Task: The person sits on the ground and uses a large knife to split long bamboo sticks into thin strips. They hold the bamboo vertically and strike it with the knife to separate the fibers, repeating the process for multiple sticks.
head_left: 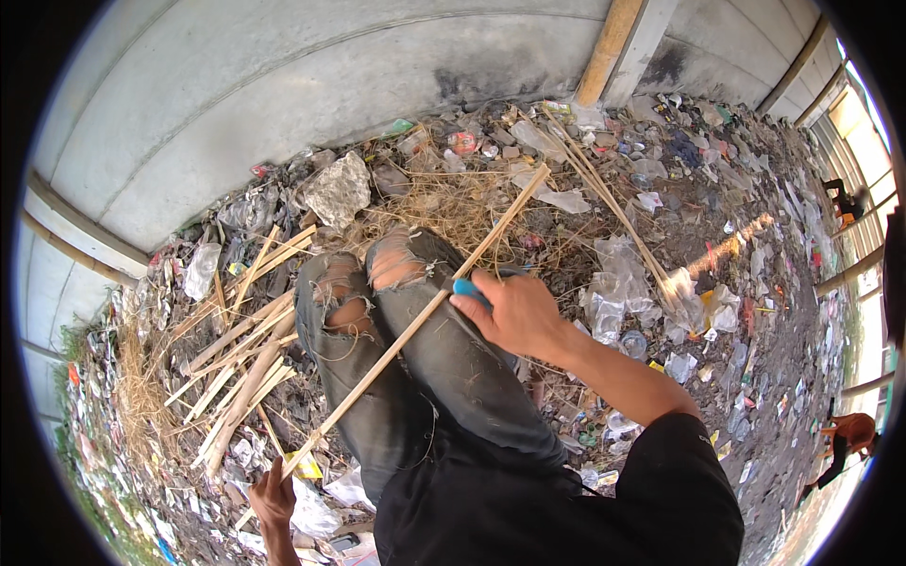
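Note:
A long, pale bamboo strip (377, 365) slants across my thighs, from the lower left up past my knees. My left hand (272, 496) is closed round its near end, low at the left. Higher up, by my right knee, my right hand (517, 313) is closed with a small blue piece (471, 293) between thumb and fingers, pressed against the strip. Whether that blue piece is a handle or a pad I cannot tell. Split bamboo pieces (247, 363) lie in a loose pile left of my legs.
Plastic scraps and litter (623, 283) cover the ground. Long thin strips (609, 203) lie at the right. A pale rock (337, 191) and dry shavings (425, 203) sit before a grey wall (330, 75). Two people, one in orange (854, 432), are at the far right.

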Tool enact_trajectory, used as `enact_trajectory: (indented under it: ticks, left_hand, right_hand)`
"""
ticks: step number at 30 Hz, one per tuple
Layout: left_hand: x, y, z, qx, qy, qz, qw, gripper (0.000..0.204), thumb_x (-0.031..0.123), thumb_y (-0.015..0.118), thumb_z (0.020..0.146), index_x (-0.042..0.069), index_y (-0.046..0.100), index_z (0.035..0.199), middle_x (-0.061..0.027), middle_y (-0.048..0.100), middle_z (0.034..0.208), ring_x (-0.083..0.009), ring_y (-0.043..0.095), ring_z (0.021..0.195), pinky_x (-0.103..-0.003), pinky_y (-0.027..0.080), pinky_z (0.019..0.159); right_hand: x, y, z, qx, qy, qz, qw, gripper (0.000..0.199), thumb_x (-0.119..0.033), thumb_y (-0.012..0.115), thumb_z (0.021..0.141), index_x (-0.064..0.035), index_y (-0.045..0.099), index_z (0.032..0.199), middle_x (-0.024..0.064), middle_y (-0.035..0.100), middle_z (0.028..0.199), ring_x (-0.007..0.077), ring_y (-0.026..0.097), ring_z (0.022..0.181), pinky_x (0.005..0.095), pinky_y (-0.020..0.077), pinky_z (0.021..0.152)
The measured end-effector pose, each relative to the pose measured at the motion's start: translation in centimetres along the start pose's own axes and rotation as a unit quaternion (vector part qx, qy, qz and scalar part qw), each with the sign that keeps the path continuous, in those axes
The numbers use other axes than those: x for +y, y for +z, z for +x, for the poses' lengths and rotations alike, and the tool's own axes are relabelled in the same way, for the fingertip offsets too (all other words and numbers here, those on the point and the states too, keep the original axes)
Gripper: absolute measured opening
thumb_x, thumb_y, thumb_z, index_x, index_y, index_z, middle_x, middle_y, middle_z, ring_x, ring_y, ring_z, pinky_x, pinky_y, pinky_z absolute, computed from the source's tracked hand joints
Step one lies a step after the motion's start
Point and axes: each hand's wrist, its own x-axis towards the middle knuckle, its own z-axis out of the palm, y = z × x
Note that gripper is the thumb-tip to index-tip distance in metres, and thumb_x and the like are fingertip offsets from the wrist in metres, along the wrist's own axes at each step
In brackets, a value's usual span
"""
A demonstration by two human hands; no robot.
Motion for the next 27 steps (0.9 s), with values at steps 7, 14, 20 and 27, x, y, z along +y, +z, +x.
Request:
enact_trajectory:
  ticks: [7,14,20,27]
  left_hand:
    - [-2.3,-0.9,-1.8,-0.019,-0.019,-0.001,1.0,0.027,0.017,0.063,0.094,0.003,0.068,0.117,-0.0158,0.069,0.076,-0.0325,0.063,0.052,-0.042,0.047,0.047]
    - [-1.9,-0.8,-0.8,-0.016,0.005,-0.027,1.0,0.021,0.017,0.061,0.097,0.003,0.069,0.109,-0.0148,0.065,0.07,-0.0292,0.06,0.049,-0.041,0.044,0.043]
    - [-1.2,-1.5,0.5,-0.069,-0.05,-0.016,0.996,0.025,0.021,0.059,0.093,0.004,0.07,0.108,-0.0202,0.067,0.073,-0.0379,0.063,0.056,-0.048,0.046,0.051]
    - [1.4,-0.7,1.4,-0.049,-0.043,-0.003,0.998,0.023,0.026,0.056,0.096,0.006,0.067,0.096,-0.0178,0.063,0.069,-0.041,0.061,0.056,-0.049,0.046,0.051]
  right_hand:
    - [19.6,-7.5,4.3,0.34,0.249,0.125,0.898,0.054,-0.049,0.056,0.102,0.002,0.064,0.084,0.0072,0.052,0.058,0.021,0.05,0.05,0.04,0.0393,0.053]
    - [8.3,-3.9,3.5,0.143,0.218,0.446,0.856,0.04,-0.044,0.069,0.096,-0.0039,0.065,0.092,-0.0083,0.041,0.057,0.0021,0.036,0.049,0.0242,0.0281,0.045]
    - [6.0,0.5,3.8,0.161,0.242,0.611,0.736,0.036,-0.038,0.068,0.099,-0.0027,0.068,0.092,-0.0101,0.037,0.054,0.0013,0.031,0.044,0.0252,0.0229,0.043]
    - [0.9,2.8,1.2,0.114,0.18,0.361,0.908,0.046,-0.045,0.076,0.092,-0.0021,0.063,0.084,-0.0057,0.04,0.056,0.0082,0.038,0.049,0.0283,0.0313,0.046]
